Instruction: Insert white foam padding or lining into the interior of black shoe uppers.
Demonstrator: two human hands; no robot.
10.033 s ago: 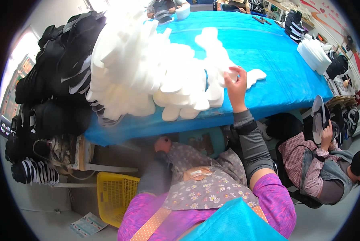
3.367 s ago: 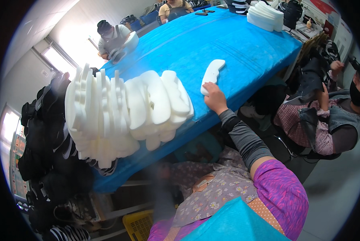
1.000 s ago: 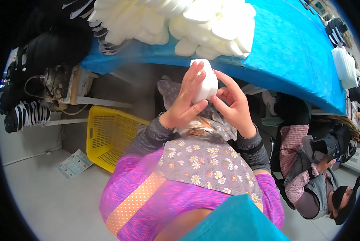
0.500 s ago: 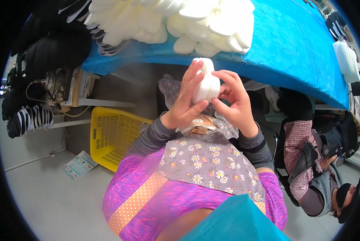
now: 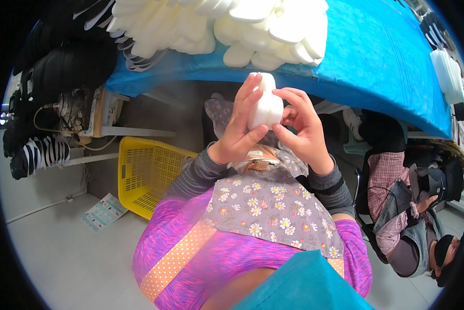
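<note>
Between both hands, in front of my chest and just short of the table edge, is a white, rounded foam pad (image 5: pixel 265 109) with a narrowed waist. A faint seam runs down it, and I cannot tell whether it is one piece or two pressed together. My left hand (image 5: pixel 238 123) is closed on its left side, fingers along the flank and thumb at the lower end. On the right side, the thumb and index fingertip of my right hand (image 5: pixel 305 129) pinch it. Beyond them, heaps of similar white foam pieces (image 5: pixel 273 33) lie on the table.
A blue cover (image 5: pixel 366 57) drapes the table. Dark goods (image 5: pixel 69 70) are piled at the far left, above a yellow plastic basket (image 5: pixel 144 173) on the floor. Printed paper (image 5: pixel 103 212) lies beside the basket. A seated co-worker (image 5: pixel 397 217) handles a dark item at right.
My hands and the foam pad have barely moved; the pad is turned slightly. On the right, the co-worker's hand and dark item have risen a little.
</note>
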